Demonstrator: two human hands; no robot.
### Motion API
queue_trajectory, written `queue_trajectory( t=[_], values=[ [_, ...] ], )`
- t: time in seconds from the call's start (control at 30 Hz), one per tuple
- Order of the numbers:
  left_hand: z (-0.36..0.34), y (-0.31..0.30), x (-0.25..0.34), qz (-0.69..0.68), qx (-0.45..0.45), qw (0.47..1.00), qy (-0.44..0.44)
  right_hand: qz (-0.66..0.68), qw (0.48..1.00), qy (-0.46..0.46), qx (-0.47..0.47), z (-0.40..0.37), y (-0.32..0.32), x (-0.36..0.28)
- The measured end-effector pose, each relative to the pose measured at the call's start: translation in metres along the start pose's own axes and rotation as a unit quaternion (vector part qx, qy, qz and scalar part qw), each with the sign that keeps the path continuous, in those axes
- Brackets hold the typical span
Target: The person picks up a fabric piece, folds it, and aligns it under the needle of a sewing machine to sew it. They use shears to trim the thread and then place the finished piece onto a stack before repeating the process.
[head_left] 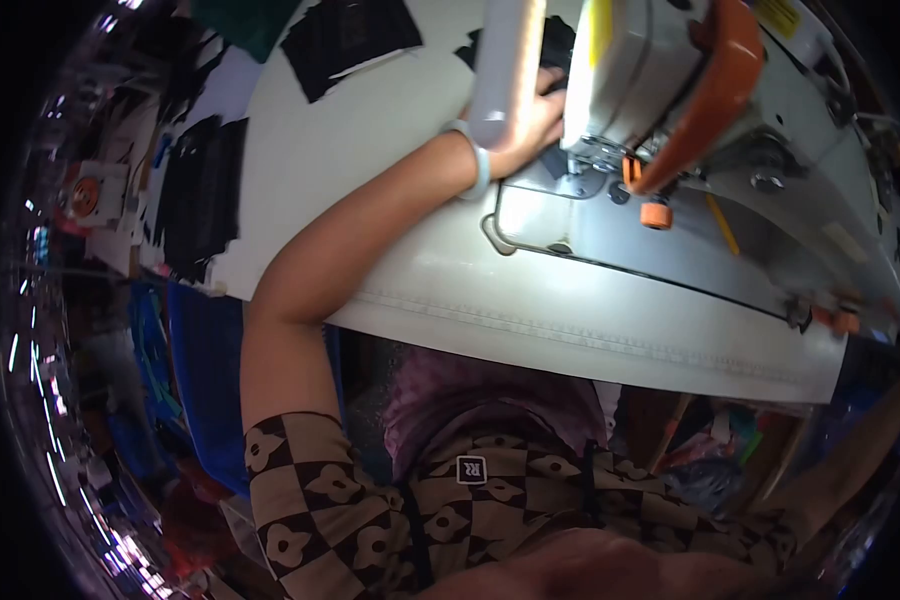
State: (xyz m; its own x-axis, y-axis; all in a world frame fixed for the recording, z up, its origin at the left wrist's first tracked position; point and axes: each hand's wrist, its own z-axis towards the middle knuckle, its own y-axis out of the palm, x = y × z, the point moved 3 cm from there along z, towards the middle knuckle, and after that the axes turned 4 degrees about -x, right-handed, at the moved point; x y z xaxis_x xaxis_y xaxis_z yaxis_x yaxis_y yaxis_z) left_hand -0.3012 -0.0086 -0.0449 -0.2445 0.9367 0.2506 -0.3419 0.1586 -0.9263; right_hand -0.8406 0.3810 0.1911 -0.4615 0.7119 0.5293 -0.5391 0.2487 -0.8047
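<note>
My left hand (532,132) reaches in beside the needle area of a sewing machine (635,75). Its fingers lie stretched and a little apart on a black fabric piece (555,45), with the fingertips partly hidden behind the machine head. A pale band (478,165) circles that wrist. Just right of the hand are the presser foot (575,183) and the metal needle plate (610,215). My right forearm (860,450) runs up along the right edge, but the right hand itself is out of sight.
Black fabric pieces (355,40) lie at the back of the white table (390,260), and a dark stack (200,200) sits at its left. An orange lever (705,100) hangs on the machine. A blue bin (205,380) stands below left.
</note>
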Motion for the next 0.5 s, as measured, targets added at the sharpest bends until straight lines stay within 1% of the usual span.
queue_trajectory(
  t=[0.03,0.07,0.1,0.17,0.2,0.23,0.3,0.33,0.4,0.43,0.47,0.5],
  values=[
    [-0.004,0.008,-0.005,-0.007,0.008,1.000,0.004,0.199,0.935,0.249,-0.152,0.009,-0.009,0.001],
    [-0.009,0.015,-0.008,0.015,0.069,0.996,0.046,0.221,0.923,0.274,-0.154,0.000,0.026,0.009],
    [-0.007,0.017,-0.010,-0.027,0.027,0.999,0.020,0.258,0.922,0.271,-0.103,-0.011,0.077,0.019],
    [-0.004,0.012,-0.012,-0.081,-0.007,0.997,0.014,0.356,0.898,0.258,0.000,-0.031,0.163,0.022],
    [-0.003,0.010,-0.015,-0.083,-0.004,0.996,0.021,0.416,0.869,0.260,0.059,-0.047,0.198,0.029],
    [-0.001,0.009,-0.018,-0.086,-0.001,0.996,0.029,0.466,0.839,0.261,0.101,-0.059,0.225,0.020],
    [0.000,0.021,-0.032,0.025,0.072,0.997,0.009,0.553,0.775,0.254,0.169,-0.088,0.251,0.014],
    [0.000,0.016,-0.033,0.080,0.111,0.991,0.005,0.583,0.746,0.252,0.200,-0.104,0.252,0.008],
    [-0.011,0.010,-0.027,0.083,0.123,0.989,-0.001,0.609,0.712,0.239,0.256,-0.129,0.230,0.001],
    [-0.018,0.005,-0.021,0.081,0.135,0.987,-0.007,0.607,0.708,0.229,0.278,-0.145,0.211,-0.006],
    [-0.024,-0.002,-0.018,0.077,0.149,0.986,-0.013,0.594,0.719,0.211,0.293,-0.155,0.182,-0.018],
    [-0.038,-0.011,-0.027,0.084,0.140,0.986,-0.020,0.581,0.728,0.194,0.308,-0.165,0.153,-0.030]
  ],
)
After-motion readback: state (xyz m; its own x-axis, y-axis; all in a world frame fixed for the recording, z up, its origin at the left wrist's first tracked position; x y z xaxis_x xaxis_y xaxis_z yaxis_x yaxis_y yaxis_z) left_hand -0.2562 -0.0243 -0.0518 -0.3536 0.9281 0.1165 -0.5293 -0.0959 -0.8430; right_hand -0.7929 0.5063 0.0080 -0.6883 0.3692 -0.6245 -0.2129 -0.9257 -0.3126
